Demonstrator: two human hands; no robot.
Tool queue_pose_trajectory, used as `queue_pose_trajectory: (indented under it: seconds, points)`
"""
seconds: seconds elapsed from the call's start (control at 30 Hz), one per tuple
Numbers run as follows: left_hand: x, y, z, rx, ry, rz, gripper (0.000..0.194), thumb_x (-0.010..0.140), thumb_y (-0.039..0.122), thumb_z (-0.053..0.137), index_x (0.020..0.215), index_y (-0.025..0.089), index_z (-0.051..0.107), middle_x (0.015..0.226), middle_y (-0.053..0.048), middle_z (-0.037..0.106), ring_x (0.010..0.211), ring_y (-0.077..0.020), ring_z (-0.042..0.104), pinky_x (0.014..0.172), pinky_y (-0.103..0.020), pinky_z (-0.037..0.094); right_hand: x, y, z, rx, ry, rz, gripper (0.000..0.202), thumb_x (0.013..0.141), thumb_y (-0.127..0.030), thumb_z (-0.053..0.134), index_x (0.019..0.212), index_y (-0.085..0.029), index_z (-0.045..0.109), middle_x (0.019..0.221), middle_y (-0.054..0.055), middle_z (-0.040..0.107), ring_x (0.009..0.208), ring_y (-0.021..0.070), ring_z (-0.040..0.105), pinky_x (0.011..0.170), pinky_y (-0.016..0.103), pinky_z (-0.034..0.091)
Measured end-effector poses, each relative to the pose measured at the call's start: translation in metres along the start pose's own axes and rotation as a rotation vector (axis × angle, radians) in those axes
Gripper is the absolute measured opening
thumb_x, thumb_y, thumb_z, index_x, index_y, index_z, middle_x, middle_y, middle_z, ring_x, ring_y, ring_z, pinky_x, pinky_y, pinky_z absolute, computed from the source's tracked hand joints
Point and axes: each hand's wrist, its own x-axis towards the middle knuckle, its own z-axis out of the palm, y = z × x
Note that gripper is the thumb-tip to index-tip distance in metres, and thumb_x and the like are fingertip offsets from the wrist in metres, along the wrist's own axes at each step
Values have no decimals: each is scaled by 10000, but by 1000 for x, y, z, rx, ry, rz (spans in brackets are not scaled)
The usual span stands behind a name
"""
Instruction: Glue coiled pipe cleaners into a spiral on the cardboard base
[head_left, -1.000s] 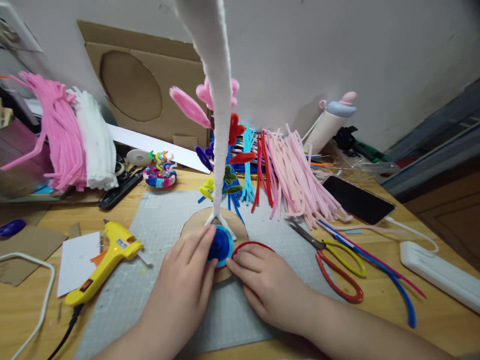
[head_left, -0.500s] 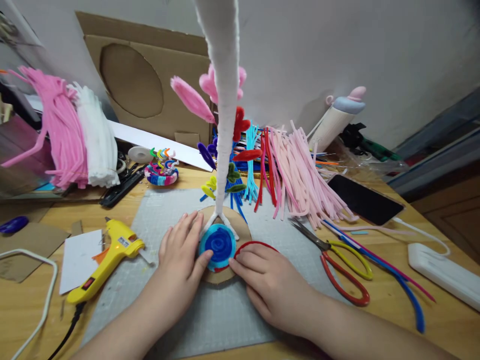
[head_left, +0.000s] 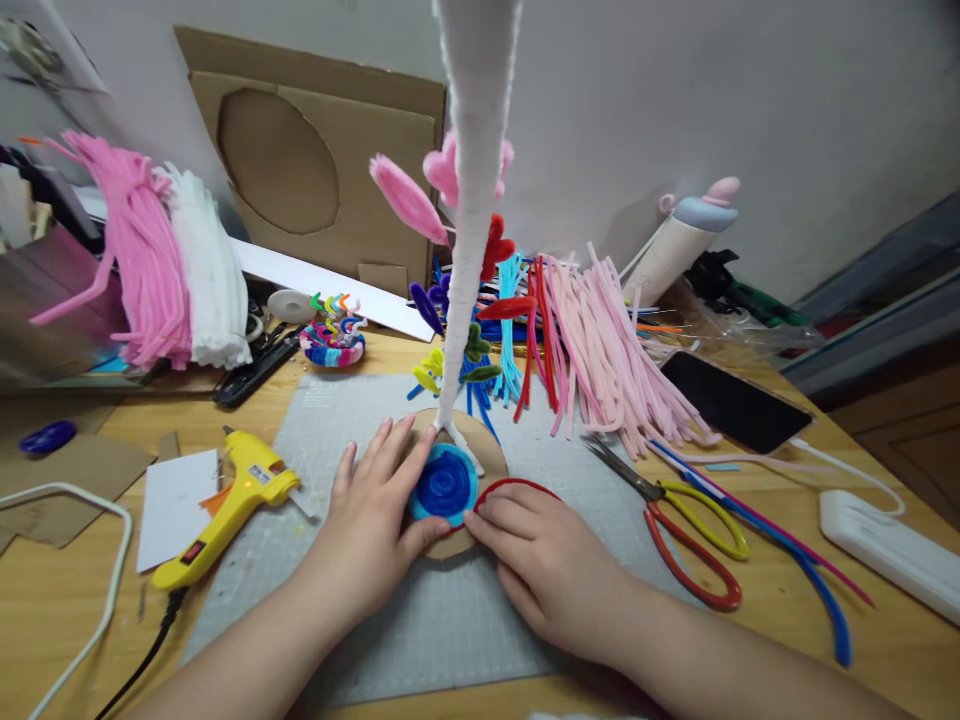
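A round cardboard base (head_left: 491, 461) lies on the grey cutting mat (head_left: 360, 650). From it rises a white fuzzy-wrapped stem (head_left: 466, 250) with coloured pipe-cleaner flowers and leaves beside it. On the base sits a coiled disc (head_left: 444, 485), dark blue inside and light blue outside. My left hand (head_left: 379, 500) rests with spread fingers on the base and the disc's left edge, thumb at its lower rim. My right hand (head_left: 536, 550) pinches a red pipe cleaner (head_left: 517, 482) against the disc's lower right edge; its far end arcs out behind my fingers.
A yellow glue gun (head_left: 232, 510) lies at left. To the right are scissors (head_left: 697, 535), a phone (head_left: 735, 400) and a white power strip (head_left: 885, 550). Pink pipe cleaners (head_left: 600, 340) spread behind the mat, and a cardboard sheet (head_left: 360, 170) leans on the wall.
The whole view has shifted slightly, so most things appear further right. The white stem now leans more to the right in the picture. Both hands keep nearly the same hold at the disc.
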Motion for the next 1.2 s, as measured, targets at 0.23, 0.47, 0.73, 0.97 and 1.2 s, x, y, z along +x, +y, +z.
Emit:
queue_pose_trajectory:
  seconds: [0.23, 0.47, 0.73, 0.97, 1.2]
  points:
    - [-5, 1, -2, 1, 13, 57, 653, 885, 360, 531, 1459, 312, 223, 1524, -84, 298, 1409, -292, 232, 1095, -615, 151, 0, 0, 0, -2, 4, -1, 385, 817, -74, 452, 1179, -94, 581, 1013, 119, 616, 1002, 250, 504, 921, 410, 466]
    - [-8, 18, 2, 79, 33, 249, 603, 942, 388, 381, 1472, 160, 207, 1505, -119, 327, 1387, -244, 297, 1112, -491, 230, 1, -1, 0, 8, 22, -4, 328, 816, -88, 465, 1116, -89, 599, 978, 116, 616, 982, 242, 503, 914, 398, 464]
    - [-10, 26, -6, 31, 71, 254, 515, 908, 481, 404, 1287, 157, 531, 1353, -121, 540, 1244, -288, 478, 1044, -491, 337, 1, -1, 0, 24, 20, 7, 314, 822, -89, 466, 1109, -114, 589, 1002, 111, 616, 1001, 237, 499, 923, 397, 455]
    - [-11, 23, -16, -122, 111, 193, 403, 930, 396, 359, 1165, 193, 615, 1202, -92, 641, 1092, -257, 574, 950, -458, 430, 0, 0, 1, 21, 26, -7, 358, 815, -79, 461, 1154, -106, 571, 1004, 116, 611, 996, 241, 502, 912, 405, 459]
    - [-4, 23, 3, 51, -5, 237, 644, 906, 511, 410, 1421, 130, 348, 1475, -138, 380, 1358, -277, 348, 1082, -472, 346, 2, -2, 0, 21, 36, -2, 260, 809, -73, 467, 1025, -124, 602, 980, 100, 615, 983, 236, 504, 923, 390, 458]
